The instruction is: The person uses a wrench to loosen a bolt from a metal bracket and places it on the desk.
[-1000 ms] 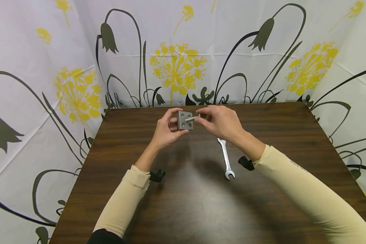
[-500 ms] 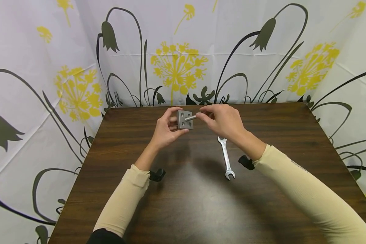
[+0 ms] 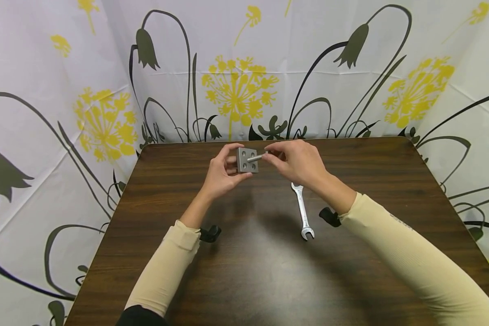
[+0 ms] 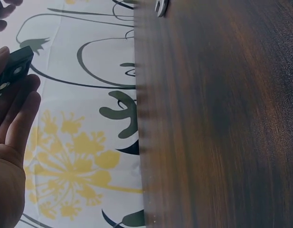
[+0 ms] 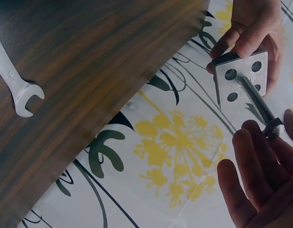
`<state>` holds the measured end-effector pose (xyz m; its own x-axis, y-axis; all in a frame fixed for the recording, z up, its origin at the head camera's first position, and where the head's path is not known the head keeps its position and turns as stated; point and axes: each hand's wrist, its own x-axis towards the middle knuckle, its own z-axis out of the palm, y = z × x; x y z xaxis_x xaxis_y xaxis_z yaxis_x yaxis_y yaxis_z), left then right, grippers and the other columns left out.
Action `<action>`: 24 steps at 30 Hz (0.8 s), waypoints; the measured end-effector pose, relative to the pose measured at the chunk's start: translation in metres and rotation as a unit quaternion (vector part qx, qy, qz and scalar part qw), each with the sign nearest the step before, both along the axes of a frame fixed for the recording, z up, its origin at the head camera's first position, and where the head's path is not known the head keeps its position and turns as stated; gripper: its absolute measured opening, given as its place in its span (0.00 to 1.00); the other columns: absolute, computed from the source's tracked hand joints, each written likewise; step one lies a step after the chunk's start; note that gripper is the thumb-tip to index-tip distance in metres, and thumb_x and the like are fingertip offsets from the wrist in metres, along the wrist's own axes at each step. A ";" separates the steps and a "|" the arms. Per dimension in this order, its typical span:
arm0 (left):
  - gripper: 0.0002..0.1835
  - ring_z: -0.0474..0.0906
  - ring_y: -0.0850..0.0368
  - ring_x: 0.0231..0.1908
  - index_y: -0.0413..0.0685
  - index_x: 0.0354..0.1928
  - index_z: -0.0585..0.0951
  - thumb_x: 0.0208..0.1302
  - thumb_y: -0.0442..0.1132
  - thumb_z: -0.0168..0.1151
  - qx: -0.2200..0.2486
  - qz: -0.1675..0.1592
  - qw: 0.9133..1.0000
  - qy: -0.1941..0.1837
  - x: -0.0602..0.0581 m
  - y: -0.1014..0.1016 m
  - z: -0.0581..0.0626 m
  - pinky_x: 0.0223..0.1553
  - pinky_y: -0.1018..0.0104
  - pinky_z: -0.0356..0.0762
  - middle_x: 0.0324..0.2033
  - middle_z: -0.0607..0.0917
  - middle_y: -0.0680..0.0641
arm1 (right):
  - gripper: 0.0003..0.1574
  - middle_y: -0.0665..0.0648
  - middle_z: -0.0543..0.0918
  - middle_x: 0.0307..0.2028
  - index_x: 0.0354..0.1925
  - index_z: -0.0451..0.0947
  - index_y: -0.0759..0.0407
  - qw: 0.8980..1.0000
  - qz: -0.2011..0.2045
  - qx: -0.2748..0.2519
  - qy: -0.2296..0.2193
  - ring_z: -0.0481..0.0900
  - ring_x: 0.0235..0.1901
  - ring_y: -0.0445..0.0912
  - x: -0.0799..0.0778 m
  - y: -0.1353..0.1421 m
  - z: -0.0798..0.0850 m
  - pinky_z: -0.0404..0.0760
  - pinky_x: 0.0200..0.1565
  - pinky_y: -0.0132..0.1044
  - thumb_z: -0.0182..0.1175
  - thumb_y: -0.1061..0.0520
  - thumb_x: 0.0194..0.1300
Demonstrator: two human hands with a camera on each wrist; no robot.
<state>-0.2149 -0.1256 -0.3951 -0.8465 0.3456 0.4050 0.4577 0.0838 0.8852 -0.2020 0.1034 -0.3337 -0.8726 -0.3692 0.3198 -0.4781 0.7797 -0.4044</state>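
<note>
In the head view my left hand [image 3: 220, 175] grips a square grey metal block [image 3: 249, 169] by its edges, thumb below and fingers above and behind. Round holes sit near the block's corners. A threaded hex-head bolt [image 5: 259, 103] stands out from the centre of its face, seen clearly in the right wrist view. My right hand [image 3: 300, 162] pinches the bolt's head between thumb and index finger; its other fingers are spread in the right wrist view. How deep the bolt sits in the block is hidden. The left wrist view shows only part of the block [image 4: 23, 59], dark and at the edge.
A double open-ended wrench [image 3: 302, 212] lies on the dark wooden table [image 3: 252, 280], below the right hand. Black wrist-camera mounts [image 3: 210, 234] stick out from both sleeves. A white curtain [image 3: 301, 27] with flower prints hangs around the table's back and sides.
My right thumb and index finger have shifted slightly at the bolt's head, back and forth. The left hand and block stay nearly still, and the wrench has not moved.
</note>
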 end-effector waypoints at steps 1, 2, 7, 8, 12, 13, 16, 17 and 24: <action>0.38 0.84 0.38 0.44 0.36 0.61 0.68 0.47 0.19 0.73 -0.001 0.000 1.000 0.001 0.000 0.000 0.000 0.44 0.47 0.83 0.45 0.84 0.30 | 0.18 0.43 0.85 0.30 0.48 0.86 0.46 1.000 0.002 -0.001 0.001 0.78 0.28 0.38 0.000 0.000 0.000 0.76 0.28 0.40 0.62 0.41 0.67; 0.38 0.84 0.38 0.44 0.36 0.61 0.68 0.47 0.19 0.73 -0.001 0.000 1.000 0.001 0.000 0.000 0.000 0.44 0.47 0.83 0.45 0.84 0.30 | 0.16 0.43 0.85 0.31 0.49 0.86 0.47 1.000 0.008 -0.002 0.004 0.79 0.28 0.38 0.000 0.000 0.000 0.76 0.28 0.40 0.63 0.43 0.66; 0.38 0.84 0.38 0.44 0.36 0.61 0.69 0.47 0.18 0.73 -0.003 0.000 1.000 0.001 0.000 0.001 -0.001 0.44 0.47 0.83 0.45 0.83 0.30 | 0.18 0.47 0.86 0.35 0.52 0.84 0.49 0.999 0.040 -0.022 0.021 0.82 0.33 0.40 0.000 0.003 -0.002 0.79 0.32 0.42 0.68 0.52 0.63; 0.38 0.84 0.38 0.44 0.36 0.61 0.68 0.46 0.18 0.73 -0.003 0.000 1.000 0.002 0.000 0.001 -0.001 0.44 0.47 0.83 0.45 0.83 0.30 | 0.19 0.47 0.86 0.36 0.52 0.84 0.49 0.999 0.042 -0.023 0.023 0.82 0.33 0.41 0.001 0.003 -0.003 0.80 0.32 0.42 0.69 0.52 0.62; 0.38 0.84 0.38 0.44 0.34 0.61 0.68 0.47 0.18 0.72 0.001 -0.004 1.000 0.005 0.000 0.001 0.000 0.44 0.45 0.82 0.45 0.84 0.30 | 0.19 0.45 0.86 0.32 0.52 0.84 0.47 1.000 0.016 -0.016 0.017 0.81 0.31 0.39 0.001 0.003 -0.003 0.78 0.29 0.41 0.66 0.44 0.64; 0.38 0.84 0.38 0.44 0.34 0.61 0.68 0.47 0.18 0.72 0.002 -0.005 1.000 0.005 0.000 0.001 0.000 0.44 0.44 0.82 0.45 0.84 0.30 | 0.19 0.45 0.85 0.31 0.50 0.85 0.47 1.000 0.006 -0.013 0.014 0.81 0.30 0.39 0.001 0.002 -0.002 0.77 0.28 0.41 0.65 0.42 0.65; 0.37 0.83 0.37 0.44 0.34 0.61 0.68 0.47 0.18 0.72 0.003 -0.006 1.000 0.005 0.000 0.002 0.001 0.45 0.41 0.81 0.45 0.84 0.29 | 0.19 0.44 0.84 0.28 0.47 0.86 0.46 1.000 -0.016 -0.006 0.006 0.78 0.28 0.39 0.000 0.002 -0.002 0.75 0.26 0.40 0.62 0.39 0.66; 0.37 0.83 0.37 0.44 0.34 0.61 0.68 0.47 0.18 0.72 0.001 -0.006 1.000 0.005 0.000 0.002 0.001 0.45 0.41 0.81 0.45 0.83 0.29 | 0.18 0.44 0.84 0.28 0.46 0.86 0.46 1.000 -0.017 -0.005 0.005 0.78 0.28 0.39 0.000 0.002 -0.002 0.75 0.26 0.40 0.62 0.39 0.66; 0.37 0.84 0.37 0.44 0.33 0.61 0.68 0.48 0.19 0.72 -0.014 -0.001 1.000 0.003 0.002 0.002 0.002 0.44 0.44 0.82 0.45 0.83 0.29 | 0.16 0.46 0.85 0.35 0.51 0.84 0.47 0.999 0.031 -0.017 -0.001 0.81 0.32 0.40 0.001 0.002 -0.002 0.79 0.33 0.42 0.67 0.53 0.64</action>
<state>-0.2134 -0.1235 -0.3930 -0.8434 0.3580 0.4007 0.4635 0.1077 0.8795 -0.2008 0.1055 -0.3353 -0.8496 -0.4111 0.3304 -0.5233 0.7348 -0.4315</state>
